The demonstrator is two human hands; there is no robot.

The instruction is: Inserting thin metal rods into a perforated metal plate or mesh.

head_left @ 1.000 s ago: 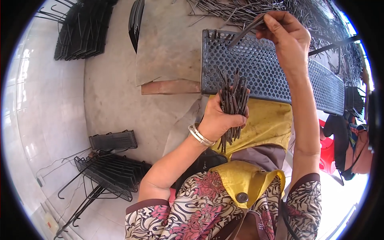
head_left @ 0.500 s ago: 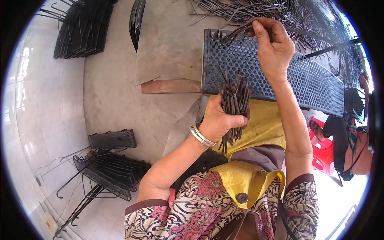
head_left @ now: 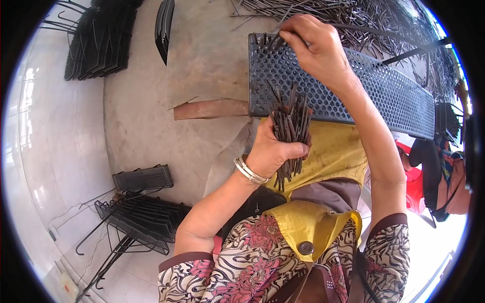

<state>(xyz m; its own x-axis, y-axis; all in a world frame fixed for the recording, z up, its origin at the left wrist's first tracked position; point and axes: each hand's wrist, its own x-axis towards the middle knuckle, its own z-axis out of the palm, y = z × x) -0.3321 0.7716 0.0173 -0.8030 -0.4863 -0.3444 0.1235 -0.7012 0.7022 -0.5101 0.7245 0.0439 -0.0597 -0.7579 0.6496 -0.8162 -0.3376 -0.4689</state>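
My left hand [head_left: 280, 151] is closed round a bundle of thin dark strips [head_left: 292, 121], their ends sticking out above and below the fist. Just beyond it lies a long dark-grey perforated panel [head_left: 313, 81] with round holes. At the panel's far left corner, a few short dark strips [head_left: 262, 39] poke up out of the holes. There my right hand [head_left: 316, 45] pinches a dark strip [head_left: 276, 41] between thumb and fingers. The strip's lower end meets the panel's holes; whether it passes through one cannot be made out.
Many loose dark strips [head_left: 348, 15] lie heaped beyond the panel. Black perforated racks [head_left: 141, 214] stand at the lower left, with more stacked racks [head_left: 101, 40] at the upper left. A yellow apron [head_left: 333, 146] covers my lap. At right is another person's leg [head_left: 429, 166] beside a red stool [head_left: 415, 189].
My right hand has moved left and slightly up, closer to the panel's far left corner, and the strip shows less of its length. My left hand still grips the bundle.
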